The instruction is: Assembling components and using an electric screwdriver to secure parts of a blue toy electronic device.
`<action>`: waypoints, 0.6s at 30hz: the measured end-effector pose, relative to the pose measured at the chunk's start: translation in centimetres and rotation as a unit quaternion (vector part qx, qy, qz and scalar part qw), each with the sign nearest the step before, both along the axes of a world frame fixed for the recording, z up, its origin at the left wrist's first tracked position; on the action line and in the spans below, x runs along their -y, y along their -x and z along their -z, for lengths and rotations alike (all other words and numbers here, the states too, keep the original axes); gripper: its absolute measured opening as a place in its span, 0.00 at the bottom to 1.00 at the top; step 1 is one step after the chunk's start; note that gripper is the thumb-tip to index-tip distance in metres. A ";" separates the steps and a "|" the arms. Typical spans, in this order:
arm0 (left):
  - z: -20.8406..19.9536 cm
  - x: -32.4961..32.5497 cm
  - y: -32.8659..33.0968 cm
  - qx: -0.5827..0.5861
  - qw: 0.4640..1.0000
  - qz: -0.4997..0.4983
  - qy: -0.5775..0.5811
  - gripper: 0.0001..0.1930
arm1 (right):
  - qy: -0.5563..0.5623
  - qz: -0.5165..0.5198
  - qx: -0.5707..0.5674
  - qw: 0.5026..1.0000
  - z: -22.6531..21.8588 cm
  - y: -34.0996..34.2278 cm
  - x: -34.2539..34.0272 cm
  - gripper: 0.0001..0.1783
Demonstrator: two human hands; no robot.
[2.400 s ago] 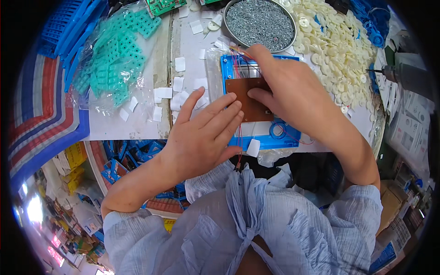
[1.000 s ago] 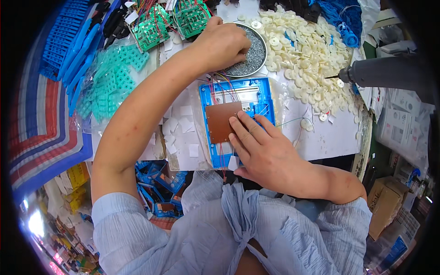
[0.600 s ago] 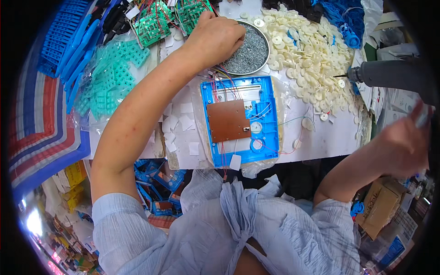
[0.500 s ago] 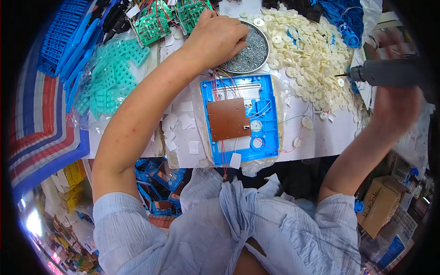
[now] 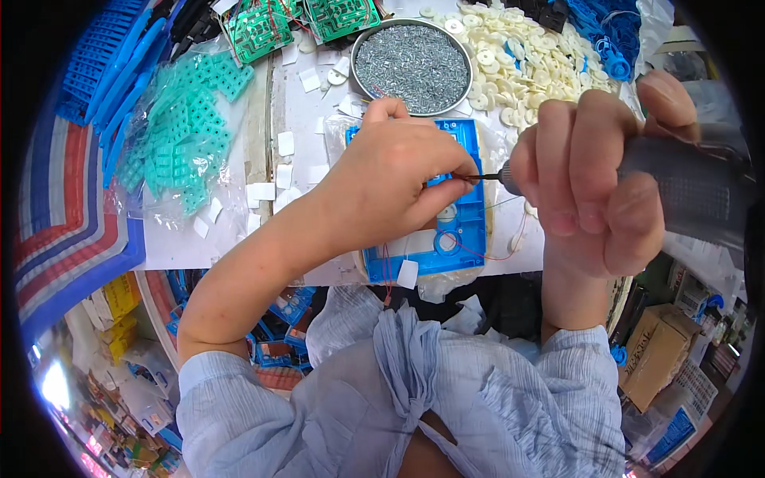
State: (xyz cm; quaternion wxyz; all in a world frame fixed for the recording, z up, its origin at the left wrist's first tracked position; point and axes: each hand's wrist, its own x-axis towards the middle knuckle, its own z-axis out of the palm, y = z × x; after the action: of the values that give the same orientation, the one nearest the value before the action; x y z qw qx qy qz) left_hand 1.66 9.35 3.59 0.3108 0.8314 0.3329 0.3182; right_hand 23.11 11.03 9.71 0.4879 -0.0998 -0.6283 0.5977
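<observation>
My right hand [image 5: 586,159] grips a grey electric screwdriver [image 5: 693,195], held nearly level above the table with its bit aimed left. At the bit's tip, my left hand [image 5: 406,171] has thumb and fingers pinched together; whatever is between them is too small to make out. Underneath lies a blue plastic casing [image 5: 472,219], open side up. My left hand covers the brown board in it. Thin red wires [image 5: 386,267] and a white tag [image 5: 407,274] hang over the casing's near edge. Just beyond is a round metal dish [image 5: 353,68] full of small screws [image 5: 412,64].
Cream plastic discs [image 5: 494,52] are heaped at the back right. Green circuit boards [image 5: 259,33] lie at the back, and teal button pads [image 5: 179,119] in a clear bag at the left. Blue plastic parts [image 5: 100,60] stack far left. White paper pieces [image 5: 284,175] are scattered beside the casing.
My left hand has come back from the screw dish to over the casing. My right hand has brought the screwdriver in from the right, so its bit meets my left fingertips.
</observation>
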 end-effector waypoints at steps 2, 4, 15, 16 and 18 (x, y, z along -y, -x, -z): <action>-0.2 0.2 0.1 0.006 1.000 -0.006 0.004 0.02 | -0.006 -0.017 -0.002 1.000 0.2 -0.3 -0.5 0.33; -0.4 0.2 0.1 0.009 1.000 -0.007 0.014 0.02 | -0.013 -0.033 -0.002 0.999 0.2 -0.5 -1.0 0.32; -0.8 -0.7 -0.7 -0.003 1.000 -0.004 -0.028 0.06 | -0.042 -0.045 -0.002 0.998 0.7 -0.9 -0.8 0.29; -0.8 -0.8 -0.9 -0.020 0.998 -0.004 -0.064 0.06 | -0.039 -0.035 -0.008 0.999 0.9 -0.9 -0.8 0.29; -0.8 -1.2 -1.6 -0.053 0.990 -0.004 -0.134 0.07 | -0.022 -0.001 -0.027 0.999 1.7 -1.2 -0.9 0.28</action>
State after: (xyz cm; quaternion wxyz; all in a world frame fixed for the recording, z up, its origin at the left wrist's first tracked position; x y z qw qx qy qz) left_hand 3.25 10.50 4.36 0.1770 0.8801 0.3065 0.3166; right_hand 24.28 11.97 8.03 0.5064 -0.0725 -0.6279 0.5866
